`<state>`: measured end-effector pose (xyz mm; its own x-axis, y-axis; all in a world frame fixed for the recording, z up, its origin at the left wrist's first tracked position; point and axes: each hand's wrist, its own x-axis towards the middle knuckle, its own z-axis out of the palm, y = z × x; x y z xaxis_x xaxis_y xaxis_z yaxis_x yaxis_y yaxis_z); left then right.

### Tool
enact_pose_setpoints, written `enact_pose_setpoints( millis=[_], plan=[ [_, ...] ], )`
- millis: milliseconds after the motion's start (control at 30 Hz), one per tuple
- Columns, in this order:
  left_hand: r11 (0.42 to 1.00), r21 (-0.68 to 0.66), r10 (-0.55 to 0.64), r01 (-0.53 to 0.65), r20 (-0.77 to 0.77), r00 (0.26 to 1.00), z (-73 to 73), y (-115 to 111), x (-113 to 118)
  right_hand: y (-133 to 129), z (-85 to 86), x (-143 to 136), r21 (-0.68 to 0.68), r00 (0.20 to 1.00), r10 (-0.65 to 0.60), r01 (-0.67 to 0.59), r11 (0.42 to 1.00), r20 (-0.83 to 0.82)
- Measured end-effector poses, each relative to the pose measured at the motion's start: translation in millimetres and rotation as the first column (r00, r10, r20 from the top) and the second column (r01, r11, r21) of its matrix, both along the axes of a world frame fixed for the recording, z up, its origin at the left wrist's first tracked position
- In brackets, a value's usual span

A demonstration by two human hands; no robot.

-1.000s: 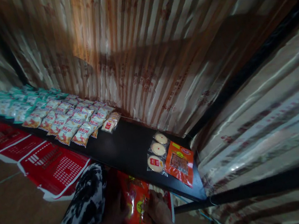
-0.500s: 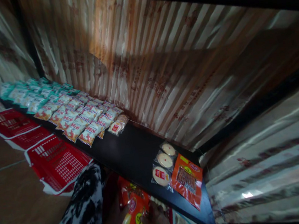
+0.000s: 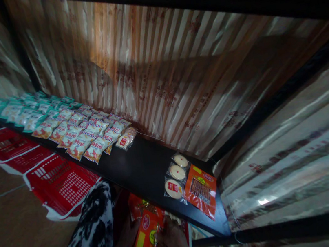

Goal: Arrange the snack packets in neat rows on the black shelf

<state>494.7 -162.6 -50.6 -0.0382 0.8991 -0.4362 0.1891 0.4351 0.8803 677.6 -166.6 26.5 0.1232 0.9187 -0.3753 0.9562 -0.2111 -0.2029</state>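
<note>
Below the shelf's front edge, an orange snack packet (image 3: 144,234) with a yellow label is between my two hands. My left hand (image 3: 127,233) has its fingers closed on the packet's left edge. On the other side, my right hand (image 3: 173,237) grips the right part, its fingertips dim against the brown window. Another orange packet (image 3: 137,204) lies just behind it. On the black shelf (image 3: 136,167), a similar orange packet (image 3: 206,200) lies flat at the right end, beside round flat biscuits in clear wrap (image 3: 177,172).
Rows of white snack bags (image 3: 78,144) and green-and-white bags (image 3: 32,118) cover the shelf's left part, with wrapped biscuits (image 3: 126,138) at their end. Red baskets (image 3: 65,183) stand on the floor at left. A dark post (image 3: 246,132) and a striped sheet (image 3: 152,84) border the shelf.
The view has shifted slightly, so the shelf's right end appears a little further left and higher. My hands stay on the orange packet, which has tilted slightly.
</note>
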Motion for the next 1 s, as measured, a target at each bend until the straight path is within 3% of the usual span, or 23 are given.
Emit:
enact_pose_setpoints(
  millis=[167, 267, 400, 567, 700, 833, 1000],
  plan=[
    [0.984, -0.170, 0.037, -0.051, -0.081, 0.996, -11.6, 4.9, -0.7, -4.1, -7.0, 2.4, 0.026, 0.999, -0.025, 0.026, 0.999, -0.025],
    [0.975, -0.219, 0.046, -0.048, -0.017, 0.999, -20.3, 10.8, -1.3, -5.6, -8.0, 3.6, 0.028, 0.999, -0.028, 0.029, 0.999, -0.040],
    [0.977, -0.194, 0.114, -0.082, 0.159, 0.981, -22.7, 13.8, 1.5, -2.9, -3.3, 4.0, 0.003, 0.999, -0.025, 0.025, 1.000, -0.028],
    [0.966, -0.195, 0.211, -0.170, 0.216, 0.953, -8.8, 9.3, 6.2, 3.5, 1.0, 4.7, -0.024, 0.999, 0.040, -0.040, 0.999, -0.007],
    [0.975, -0.161, 0.182, -0.151, 0.197, 0.963, -3.3, 6.5, 9.0, 6.3, -4.2, 7.6, -0.034, 0.997, 0.069, -0.069, 0.997, 0.015],
    [0.988, -0.061, 0.150, -0.144, 0.097, 0.984, -10.2, 5.3, 9.1, 5.4, -10.4, 11.4, -0.003, 0.996, 0.091, -0.091, 0.996, 0.007],
    [0.997, 0.007, 0.070, -0.072, 0.183, 0.981, -14.8, 5.7, 5.1, -0.5, -15.4, 14.6, 0.035, 0.997, 0.078, -0.077, 0.996, -0.022]
  ],
)
